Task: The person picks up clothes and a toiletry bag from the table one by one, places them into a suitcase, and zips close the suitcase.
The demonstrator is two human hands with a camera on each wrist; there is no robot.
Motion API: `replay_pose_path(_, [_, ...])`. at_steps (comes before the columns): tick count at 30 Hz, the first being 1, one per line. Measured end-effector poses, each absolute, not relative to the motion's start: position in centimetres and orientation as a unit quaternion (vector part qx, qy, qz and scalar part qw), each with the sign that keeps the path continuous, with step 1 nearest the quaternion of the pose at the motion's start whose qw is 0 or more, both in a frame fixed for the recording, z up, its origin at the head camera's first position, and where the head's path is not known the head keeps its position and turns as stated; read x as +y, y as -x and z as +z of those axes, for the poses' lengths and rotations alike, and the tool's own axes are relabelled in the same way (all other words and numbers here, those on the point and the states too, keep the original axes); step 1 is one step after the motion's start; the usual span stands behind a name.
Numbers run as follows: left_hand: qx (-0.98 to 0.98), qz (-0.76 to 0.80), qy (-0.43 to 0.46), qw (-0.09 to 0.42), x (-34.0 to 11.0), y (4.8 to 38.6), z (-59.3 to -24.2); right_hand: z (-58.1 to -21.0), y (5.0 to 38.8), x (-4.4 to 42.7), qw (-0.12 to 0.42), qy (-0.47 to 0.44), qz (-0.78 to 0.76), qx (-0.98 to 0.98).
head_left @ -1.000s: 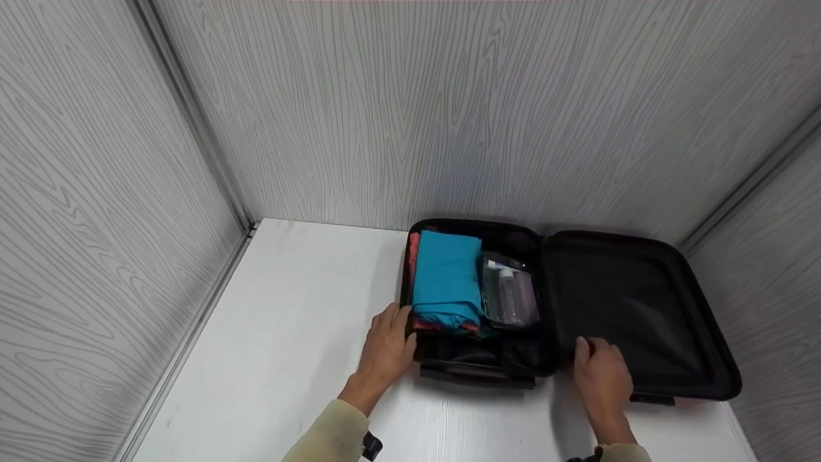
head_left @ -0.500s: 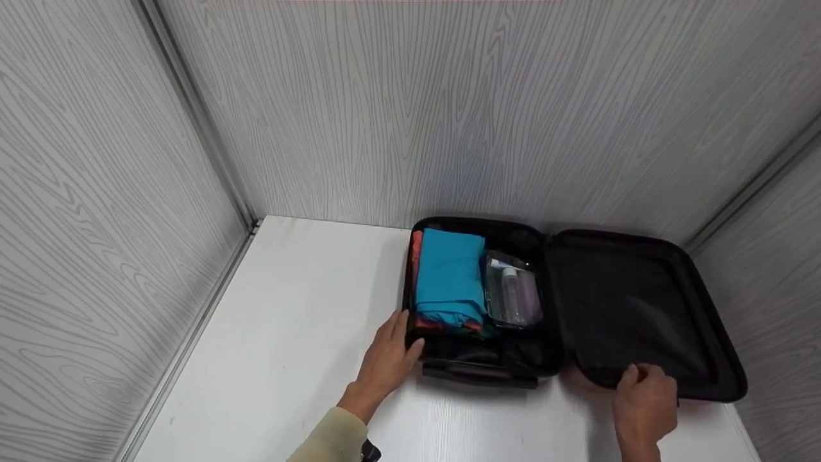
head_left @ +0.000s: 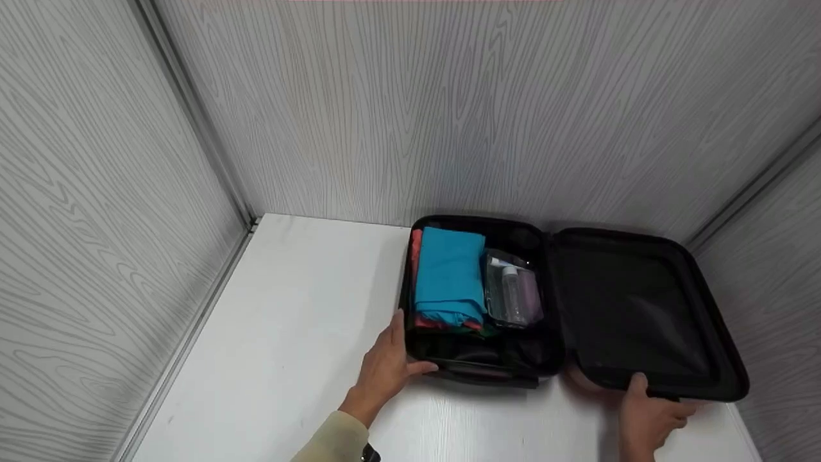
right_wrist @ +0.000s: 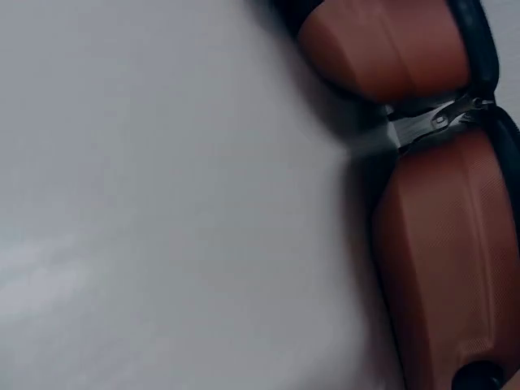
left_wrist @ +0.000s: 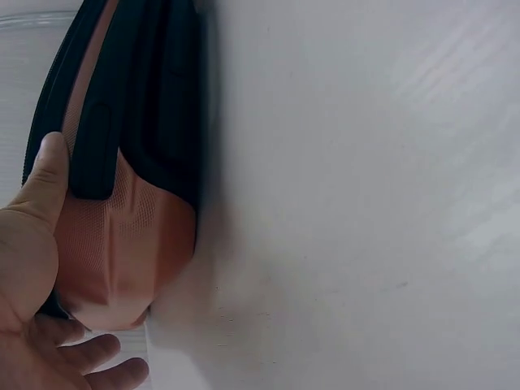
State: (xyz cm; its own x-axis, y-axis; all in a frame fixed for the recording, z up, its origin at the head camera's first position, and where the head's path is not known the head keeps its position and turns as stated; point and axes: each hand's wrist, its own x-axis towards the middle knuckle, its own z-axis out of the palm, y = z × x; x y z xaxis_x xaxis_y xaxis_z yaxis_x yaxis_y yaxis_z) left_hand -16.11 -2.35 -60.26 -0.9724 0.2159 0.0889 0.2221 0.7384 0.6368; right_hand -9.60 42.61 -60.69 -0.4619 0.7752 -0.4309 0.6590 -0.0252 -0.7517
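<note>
An open suitcase with black lining and a copper-coloured shell (left_wrist: 122, 244) lies on the white table. A folded blue cloth (head_left: 450, 273) is in its left half, over red cloth. Beside the cloth sits a clear pouch (head_left: 495, 298) with a white-capped bottle (head_left: 511, 292) inside. My left hand (head_left: 385, 366) spans the near left corner, thumb along the front by the black handle (head_left: 490, 377), fingers fairly straight. At the lid's (head_left: 635, 308) near edge, my right hand (head_left: 648, 417) holds the rim, thumb on top and fingers at the outer side; those fingers are partly hidden.
Grey wood-patterned walls (head_left: 385, 109) stand behind and on both sides. The suitcase is close to the back wall. A metal hinge (right_wrist: 443, 122) joins the two halves. White tabletop (head_left: 301, 295) extends to the left.
My right hand has moved right and nearer along the lid to its front rim. The left thumb has shifted from the corner's top to the front side. The suitcase has barely moved.
</note>
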Motion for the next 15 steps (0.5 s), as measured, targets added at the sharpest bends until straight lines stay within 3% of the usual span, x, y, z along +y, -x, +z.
replay_pose_path(7, [-0.933, -0.344, 0.101, -0.006, -2.14, 16.03, -60.08, -61.03, 9.68, 42.52, 0.091, 0.497, 0.571, -0.647])
replay_pose_path(15, [-0.928, -0.36, 0.094, -0.019, -2.03, 16.16, -59.92, -60.91, 10.32, 42.02, 0.09, 0.495, 0.674, -0.541])
